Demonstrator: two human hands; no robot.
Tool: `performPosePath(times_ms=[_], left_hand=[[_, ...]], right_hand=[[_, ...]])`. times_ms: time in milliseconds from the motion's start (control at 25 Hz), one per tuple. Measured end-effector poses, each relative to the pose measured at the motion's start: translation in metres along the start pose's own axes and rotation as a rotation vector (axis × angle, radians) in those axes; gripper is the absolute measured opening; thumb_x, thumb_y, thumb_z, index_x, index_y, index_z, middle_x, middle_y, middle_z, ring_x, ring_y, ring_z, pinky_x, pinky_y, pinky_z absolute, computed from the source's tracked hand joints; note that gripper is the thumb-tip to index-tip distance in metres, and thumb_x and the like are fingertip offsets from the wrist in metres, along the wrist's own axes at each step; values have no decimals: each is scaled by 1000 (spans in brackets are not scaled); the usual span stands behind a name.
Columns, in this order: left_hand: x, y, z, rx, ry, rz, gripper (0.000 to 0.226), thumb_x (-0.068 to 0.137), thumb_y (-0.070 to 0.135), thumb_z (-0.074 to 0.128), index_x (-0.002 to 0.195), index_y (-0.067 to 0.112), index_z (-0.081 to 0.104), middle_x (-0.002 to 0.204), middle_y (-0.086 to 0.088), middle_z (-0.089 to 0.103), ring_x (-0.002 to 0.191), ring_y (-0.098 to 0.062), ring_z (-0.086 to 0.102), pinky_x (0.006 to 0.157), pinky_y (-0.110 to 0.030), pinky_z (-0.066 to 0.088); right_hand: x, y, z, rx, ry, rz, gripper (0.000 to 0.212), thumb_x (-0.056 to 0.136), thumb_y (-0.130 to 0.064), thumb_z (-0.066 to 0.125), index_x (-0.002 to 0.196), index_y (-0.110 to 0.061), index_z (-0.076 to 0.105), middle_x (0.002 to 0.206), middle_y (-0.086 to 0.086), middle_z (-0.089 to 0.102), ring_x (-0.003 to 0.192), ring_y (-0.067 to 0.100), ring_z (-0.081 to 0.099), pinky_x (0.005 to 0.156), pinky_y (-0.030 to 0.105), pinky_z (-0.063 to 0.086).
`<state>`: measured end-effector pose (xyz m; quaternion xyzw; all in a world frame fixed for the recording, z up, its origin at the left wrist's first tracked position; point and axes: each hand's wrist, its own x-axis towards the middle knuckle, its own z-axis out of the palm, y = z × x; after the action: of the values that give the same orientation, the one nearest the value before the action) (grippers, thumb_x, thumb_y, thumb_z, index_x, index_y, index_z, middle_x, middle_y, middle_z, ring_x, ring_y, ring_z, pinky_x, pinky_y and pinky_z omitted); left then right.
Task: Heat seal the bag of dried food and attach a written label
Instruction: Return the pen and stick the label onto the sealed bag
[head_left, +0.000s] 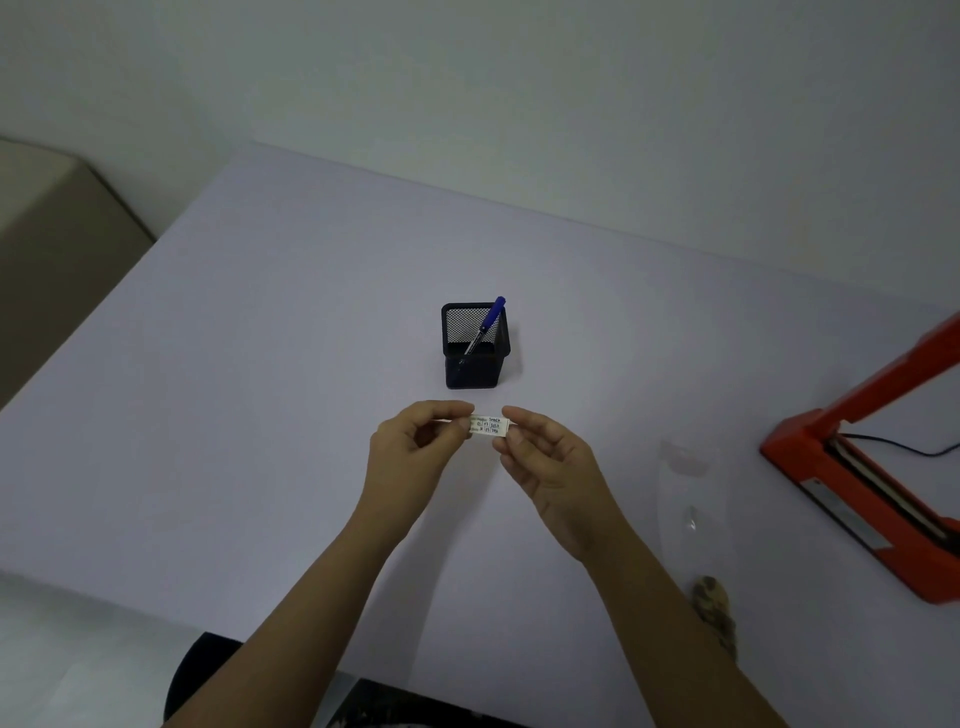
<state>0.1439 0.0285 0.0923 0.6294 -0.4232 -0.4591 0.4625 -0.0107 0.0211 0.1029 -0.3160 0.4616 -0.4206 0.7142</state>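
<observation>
A small white label (488, 426) with handwriting is held above the table's middle. My left hand (410, 447) pinches its left end and my right hand (545, 457) pinches its right end. A clear plastic bag (685, 499) lies flat on the table to the right of my right hand, with brownish dried food (714, 608) at its near end. The orange heat sealer (857, 493) stands at the right edge with its arm raised.
A black mesh pen holder (475, 353) with a blue pen (485, 327) stands just beyond my hands. The pale table (260, 364) ends at a wall behind. A black cable (904, 447) runs from the sealer.
</observation>
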Motion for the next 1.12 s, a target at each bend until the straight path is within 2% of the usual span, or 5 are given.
performPosePath(times_ms=[320, 720, 880, 1000, 1120], left_hand=[[-2, 2, -2, -18, -12, 0, 16, 85, 10, 63, 94, 21, 71, 86, -2, 72, 74, -9, 63, 69, -19, 52], [-4, 2, -2, 87, -47, 87, 14, 86, 10, 61, 89, 23, 65, 95, 5, 69, 81, -18, 65, 73, -27, 55], [-7, 0, -2, 194, -97, 156, 13, 85, 17, 63, 89, 28, 65, 116, 18, 56, 104, 1, 55, 80, -11, 43], [-8, 1, -4, 267, -115, 211, 8, 77, 40, 64, 85, 42, 63, 112, 27, 51, 104, 14, 49, 83, -10, 39], [-8, 1, -4, 267, -91, 221, 7, 77, 36, 66, 83, 38, 65, 112, 20, 55, 102, 11, 50, 84, -11, 38]], right_hand=[[-1, -1, 3, 45, -22, 47, 24, 90, -2, 50, 99, -17, 66, 88, -2, 74, 82, 11, 69, 74, 18, 55], [-1, -2, 3, -19, 2, 55, 19, 88, -3, 54, 95, -16, 66, 80, -2, 74, 74, 11, 69, 67, 18, 54], [1, 0, 3, -125, 65, -50, 18, 87, -5, 57, 95, -19, 65, 86, -1, 74, 80, 12, 69, 71, 20, 54], [1, 1, 5, -205, 28, -92, 15, 87, -7, 58, 95, -19, 64, 86, -2, 74, 86, 14, 69, 73, 19, 54], [2, 2, 6, -221, 1, -98, 14, 87, -7, 58, 94, -18, 64, 83, 0, 74, 88, 15, 69, 74, 20, 54]])
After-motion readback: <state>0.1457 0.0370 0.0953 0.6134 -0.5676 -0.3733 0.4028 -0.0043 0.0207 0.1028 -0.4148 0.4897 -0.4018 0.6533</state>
